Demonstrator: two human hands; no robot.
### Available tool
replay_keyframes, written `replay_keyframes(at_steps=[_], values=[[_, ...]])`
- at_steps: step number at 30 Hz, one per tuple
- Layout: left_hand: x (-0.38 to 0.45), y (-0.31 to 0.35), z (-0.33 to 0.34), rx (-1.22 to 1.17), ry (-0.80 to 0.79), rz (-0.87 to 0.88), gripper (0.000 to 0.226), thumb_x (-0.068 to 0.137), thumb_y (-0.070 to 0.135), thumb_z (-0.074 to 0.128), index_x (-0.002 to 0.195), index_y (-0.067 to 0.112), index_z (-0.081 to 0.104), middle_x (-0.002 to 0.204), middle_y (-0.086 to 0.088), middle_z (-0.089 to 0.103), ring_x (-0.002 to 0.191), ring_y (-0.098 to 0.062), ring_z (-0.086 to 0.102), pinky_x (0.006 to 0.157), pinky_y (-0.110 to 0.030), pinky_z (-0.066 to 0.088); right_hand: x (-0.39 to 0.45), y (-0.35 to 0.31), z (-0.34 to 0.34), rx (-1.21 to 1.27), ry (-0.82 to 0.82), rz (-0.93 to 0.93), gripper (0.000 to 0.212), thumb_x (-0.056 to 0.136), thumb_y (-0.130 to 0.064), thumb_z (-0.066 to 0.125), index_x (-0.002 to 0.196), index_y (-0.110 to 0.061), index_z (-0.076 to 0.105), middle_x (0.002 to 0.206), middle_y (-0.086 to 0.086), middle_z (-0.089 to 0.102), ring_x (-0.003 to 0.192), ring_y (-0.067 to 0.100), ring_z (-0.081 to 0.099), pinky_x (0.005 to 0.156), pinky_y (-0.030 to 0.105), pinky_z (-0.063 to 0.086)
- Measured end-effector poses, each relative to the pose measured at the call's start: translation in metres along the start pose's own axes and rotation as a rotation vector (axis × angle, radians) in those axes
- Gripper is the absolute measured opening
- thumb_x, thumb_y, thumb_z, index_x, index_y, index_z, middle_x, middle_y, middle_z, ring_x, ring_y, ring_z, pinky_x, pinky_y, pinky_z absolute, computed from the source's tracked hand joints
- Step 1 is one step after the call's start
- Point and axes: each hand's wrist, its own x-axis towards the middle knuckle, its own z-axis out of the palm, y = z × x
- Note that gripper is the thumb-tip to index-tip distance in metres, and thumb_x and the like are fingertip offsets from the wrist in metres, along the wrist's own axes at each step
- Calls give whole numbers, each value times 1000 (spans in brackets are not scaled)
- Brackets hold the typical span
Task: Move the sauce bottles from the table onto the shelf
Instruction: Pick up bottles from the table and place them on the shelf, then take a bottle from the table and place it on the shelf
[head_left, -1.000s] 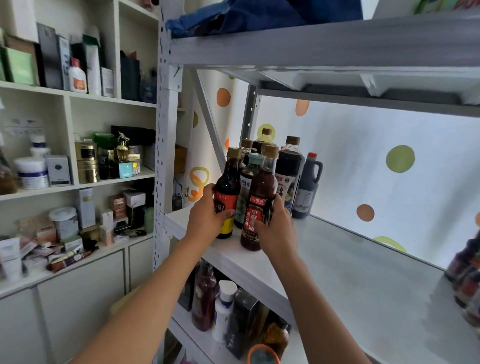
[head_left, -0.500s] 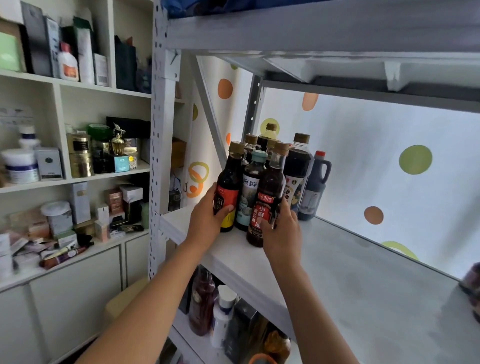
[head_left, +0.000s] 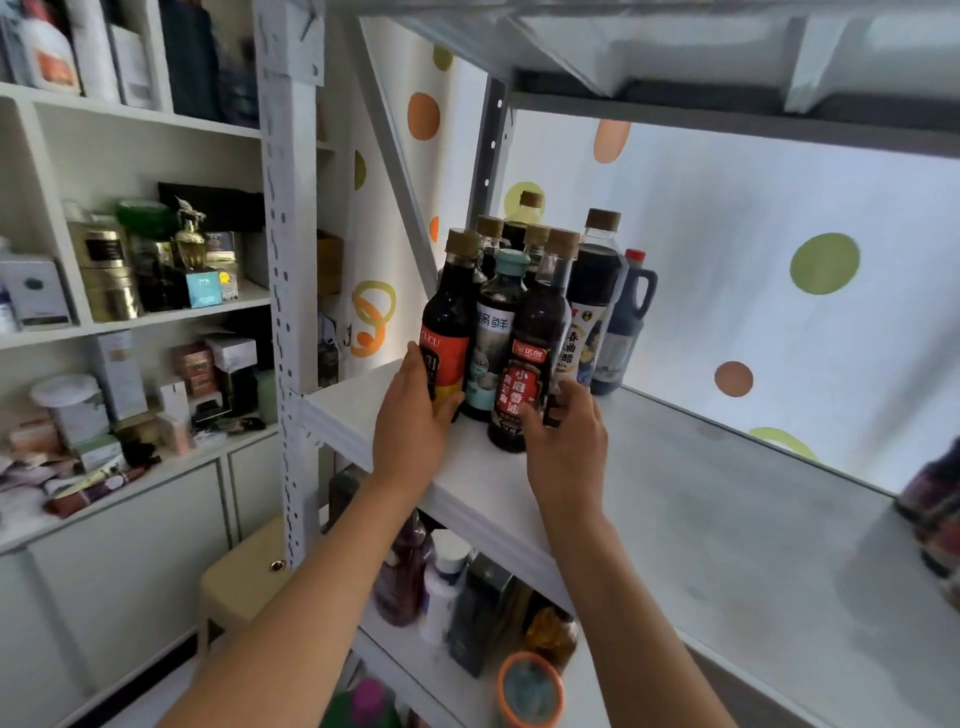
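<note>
On the white metal shelf (head_left: 701, 519) several dark sauce bottles stand clustered at its left end. My left hand (head_left: 413, 423) wraps the base of a dark bottle with a red-orange label (head_left: 448, 332). My right hand (head_left: 566, 447) grips the lower part of a dark bottle with a red label and cork-coloured cap (head_left: 530, 364). Both bottles stand upright on the shelf surface at the front of the cluster. Between them stands a teal-capped bottle (head_left: 496, 332). Behind are a tall clear-necked bottle (head_left: 592, 306) and a handled jug with a red cap (head_left: 626, 322).
More bottles sit blurred at the shelf's right edge (head_left: 935, 499). The lower shelf holds bottles and a jar with an orange rim (head_left: 530, 691). A white upright post (head_left: 288, 260) frames the left side. A cupboard with boxes and jars (head_left: 130, 291) stands at left.
Both hands have pushed their bottles a little farther back on the shelf, closer to the cluster; the view has tilted and moved closer.
</note>
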Motion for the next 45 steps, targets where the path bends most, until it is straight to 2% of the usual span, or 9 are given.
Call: replay_keyframes(at_steps=[4,6,9,13,17,19,28,35,45], values=[[-38,12,-2,148,10,-8,63,101,35,42,153,10,17,157,-9,27,144,-24,25,121,-39,15,-18,-1,-18,-197,-79,29,43,90,-17,65,131,-13,53,127,3,55,111,22,57,92,37,51],[-57,16,-6,292,-64,39,52,103,35,31,149,11,29,155,-6,33,145,-20,23,121,-37,6,-34,-4,-28,-421,-170,-22,39,92,-18,59,131,-14,52,131,4,54,113,24,55,93,39,49],[-88,17,-13,574,-220,169,48,104,32,20,144,16,41,152,-2,39,146,-20,21,120,-40,2,-68,-8,-38,-678,-362,-124,38,102,-31,37,133,-15,51,137,5,54,123,24,52,104,40,42],[-129,30,-32,564,-312,124,55,104,39,15,152,13,24,160,-3,21,149,-19,9,119,-32,3,-119,0,-54,-875,-398,-266,52,105,-34,20,151,-12,32,157,10,34,145,27,29,118,45,22],[-189,49,-57,774,-354,70,55,105,38,13,154,13,12,162,-2,10,149,-18,0,119,-35,0,-166,14,-85,-777,-464,-418,61,101,-21,26,157,-11,4,165,8,6,153,23,1,121,42,-8],[-224,57,-73,834,-345,16,55,105,36,12,154,13,2,163,-2,2,149,-17,-6,120,-36,-2,-188,19,-98,-682,-508,-464,64,99,-17,25,157,-12,-3,165,6,-2,152,18,-8,120,39,-13],[-414,103,-166,971,-149,-244,56,105,23,26,154,11,1,163,-6,2,149,-18,-5,120,-36,-4,-343,-8,-125,-349,-780,-675,63,102,-19,29,157,-9,-1,165,8,-3,152,19,-9,123,41,-6],[-554,130,-275,1118,-24,-512,65,100,15,35,153,10,-2,162,-7,-2,149,-19,-7,121,-38,-3,-484,-85,-137,-48,-965,-919,62,101,-12,31,157,-9,5,165,8,6,152,18,-3,123,40,-6],[-754,211,-437,1321,366,-828,60,101,16,29,153,9,0,162,-5,1,149,-20,-10,121,-42,-3,-701,-208,-192,283,-1119,-1188,57,103,-13,33,156,-7,14,164,9,13,152,18,5,121,35,-6]])
